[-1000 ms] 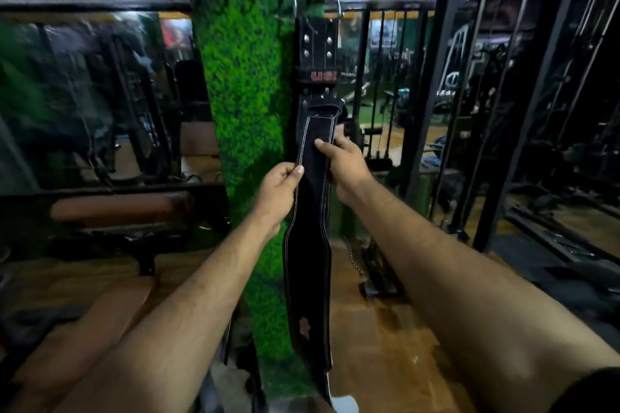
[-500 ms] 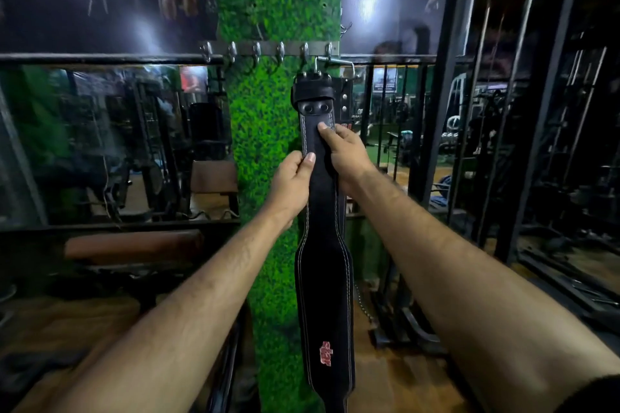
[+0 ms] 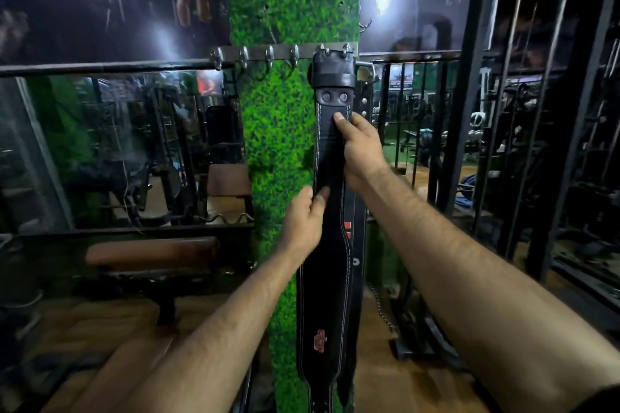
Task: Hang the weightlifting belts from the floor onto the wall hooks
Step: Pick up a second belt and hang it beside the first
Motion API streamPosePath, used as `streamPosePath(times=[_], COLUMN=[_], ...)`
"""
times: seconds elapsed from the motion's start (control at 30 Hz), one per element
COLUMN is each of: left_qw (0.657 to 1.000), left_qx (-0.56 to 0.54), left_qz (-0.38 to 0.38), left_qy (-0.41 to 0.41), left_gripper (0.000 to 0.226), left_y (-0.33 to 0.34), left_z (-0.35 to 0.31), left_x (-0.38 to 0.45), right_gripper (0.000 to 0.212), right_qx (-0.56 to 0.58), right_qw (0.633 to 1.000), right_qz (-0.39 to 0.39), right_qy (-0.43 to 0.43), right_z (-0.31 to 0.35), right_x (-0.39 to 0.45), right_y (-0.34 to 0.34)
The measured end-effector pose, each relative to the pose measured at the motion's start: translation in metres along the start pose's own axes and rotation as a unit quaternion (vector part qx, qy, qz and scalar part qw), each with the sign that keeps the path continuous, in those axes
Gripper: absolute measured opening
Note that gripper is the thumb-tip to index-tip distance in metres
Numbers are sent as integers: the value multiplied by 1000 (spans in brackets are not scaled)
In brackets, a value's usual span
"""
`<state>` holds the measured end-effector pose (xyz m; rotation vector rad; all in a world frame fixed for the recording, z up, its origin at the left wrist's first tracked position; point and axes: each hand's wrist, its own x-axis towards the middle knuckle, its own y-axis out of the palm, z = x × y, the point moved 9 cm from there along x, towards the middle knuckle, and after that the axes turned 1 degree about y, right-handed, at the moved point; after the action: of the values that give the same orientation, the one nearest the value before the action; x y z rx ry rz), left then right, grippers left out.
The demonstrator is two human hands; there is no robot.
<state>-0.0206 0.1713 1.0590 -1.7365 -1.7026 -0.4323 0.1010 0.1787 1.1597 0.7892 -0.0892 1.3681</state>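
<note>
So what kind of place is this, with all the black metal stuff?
Most likely a gym. A black weightlifting belt hangs at a row of wall hooks, a padded bench stands at the left, and black machine frames fill the right. Both hands hold the belt.

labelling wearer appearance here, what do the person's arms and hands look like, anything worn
Both forearms are bare and hairy up to the frame edge. The left hand and right hand show no gloves, rings, watch or wristbands. A dark sleeve edge shows at the right arm's lower corner.

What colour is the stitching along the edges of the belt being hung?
White, on the black belt; the head view shows it clearly.
</note>
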Motion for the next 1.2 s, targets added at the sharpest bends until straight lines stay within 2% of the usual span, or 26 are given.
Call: streamPosePath(times=[0.17, 0.27, 0.33, 0.37, 0.4, 0.47, 0.5, 0.63, 0.67, 0.73, 0.8, 0.9, 0.97, 1.03, 1.1, 1.13, 1.2], left_qw=[994, 974, 960, 962, 966, 983, 988, 997, 998, 1000, 1000, 993, 984, 970, 963, 970, 985], left_qx=[38, 60, 33, 16, -6, -31, -48, -67, -57, -21, -4, 17, 30, 68, 63, 29, -42], left_qz=[64, 143, 200, 190, 174, 108, 83, 34, 23, -7, 0, 52, 98, 154, 200, 191, 105], left_qy=[-85, -166, -196, -196, -189, -143, -118, -21, 0, 19, -9, -103, -145, -174, -169, -150, -127], left_gripper=[41, 37, 66, 71, 61, 21, 9, 17, 16, 28, 37, 31, 44, 42, 28, 25, 45], left_y=[-2, -17, -23, -30, -36, -48, -50, -45, -44, -45, -38, -34, -37, -45, -52, -56, -75], left_z=[61, 99, 110, 101, 85, 45, 21, -32, -33, -15, 18, 73, 110, 132, 124, 110, 66], left_x=[-31, -45, -53, -45, -32, 8, 29, 78, 74, 59, 29, -8, -20, -23, -12, 1, 38], right_gripper=[19, 16, 15, 15, 15, 17, 17, 16, 16, 17, 19, 19, 19, 18, 17, 16, 14], right_qx=[-4, -9, -8, -10, -12, -25, -29, -7, 7, 32, 31, 21, 18, 14, -1, -12, -35], right_qw=[999, 998, 997, 997, 998, 997, 997, 998, 998, 996, 995, 996, 996, 997, 998, 998, 997], right_qz=[-27, -26, -22, -13, 1, 19, 24, 41, 32, 15, -2, -14, -23, -22, -5, 6, 33], right_qy=[-39, -60, -72, -71, -67, -64, -63, -53, -59, -84, -100, -89, -80, -69, -66, -65, -60], right_z=[-6, -7, 2, 5, 5, 1, -2, -4, 1, 9, 8, -12, -23, -26, -27, -28, -34], right_x=[13, 16, 21, 26, 30, 30, 31, 40, 44, 52, 54, 50, 50, 52, 53, 53, 51], right_y=[6, 9, 7, 7, 11, 22, 26, 42, 44, 47, 44, 38, 35, 35, 42, 48, 60])
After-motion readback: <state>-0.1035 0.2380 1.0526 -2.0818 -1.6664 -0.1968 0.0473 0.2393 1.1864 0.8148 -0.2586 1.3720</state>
